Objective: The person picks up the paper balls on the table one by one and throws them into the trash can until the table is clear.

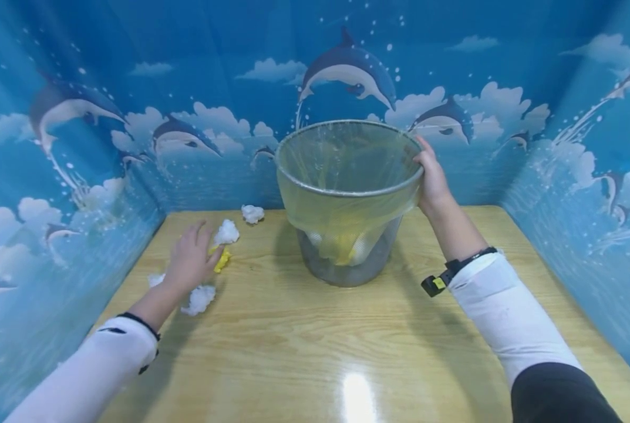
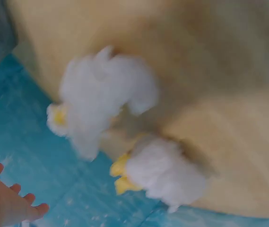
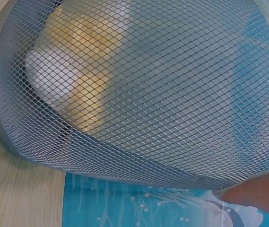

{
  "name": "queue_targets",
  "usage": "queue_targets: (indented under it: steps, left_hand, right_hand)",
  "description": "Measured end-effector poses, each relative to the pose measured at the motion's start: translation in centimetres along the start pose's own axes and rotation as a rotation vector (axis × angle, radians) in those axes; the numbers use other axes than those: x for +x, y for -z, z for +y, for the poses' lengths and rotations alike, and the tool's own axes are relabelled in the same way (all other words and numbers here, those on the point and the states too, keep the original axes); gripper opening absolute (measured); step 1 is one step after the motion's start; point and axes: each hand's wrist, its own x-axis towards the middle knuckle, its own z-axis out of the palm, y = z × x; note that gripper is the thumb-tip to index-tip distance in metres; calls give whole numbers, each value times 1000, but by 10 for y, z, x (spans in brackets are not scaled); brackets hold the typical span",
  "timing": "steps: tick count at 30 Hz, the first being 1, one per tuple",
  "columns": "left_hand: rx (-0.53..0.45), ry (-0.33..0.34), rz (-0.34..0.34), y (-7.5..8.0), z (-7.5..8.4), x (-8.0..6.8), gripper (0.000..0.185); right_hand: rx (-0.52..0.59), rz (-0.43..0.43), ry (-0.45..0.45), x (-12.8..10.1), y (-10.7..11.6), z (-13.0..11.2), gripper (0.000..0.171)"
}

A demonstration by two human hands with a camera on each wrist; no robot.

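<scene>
A grey wire-mesh waste bin (image 1: pixel 346 235) lined with a thin translucent yellowish plastic bag (image 1: pixel 346 194) stood on the pale wooden tabletop (image 1: pixel 315 341), toward its back and a little right of centre, tilted toward the person. White and yellow crumpled scraps (image 3: pixel 73 94) lay inside the bag at the bin's bottom. The right hand (image 1: pixel 432 179) was on the bin's right rim. Left of the bin, the left hand (image 1: pixel 190 258) lay over a small crumpled yellow scrap (image 1: pixel 222 260), with white fluffy wads around it: one (image 1: pixel 226 232) just behind the fingers, one (image 1: pixel 253 214) farther back toward the bin, one (image 1: pixel 199 299) before the hand, one (image 1: pixel 156 279) to its left.
</scene>
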Motion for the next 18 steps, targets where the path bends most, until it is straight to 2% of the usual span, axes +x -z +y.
queue_targets:
  steps: [5,8,18]
  left_hand:
    - [-21,39,-98,-18,-3,-20,53]
    - [-26,70,-130,-24,-5,-28,53]
    - [0,67,-222,-35,-6,-52,52]
  right_hand:
    - [8,-8,-2,1,0,0,67]
    - [11,-9,-3,1,0,0,66]
    - [19,0,-23,0,-1,-1,66]
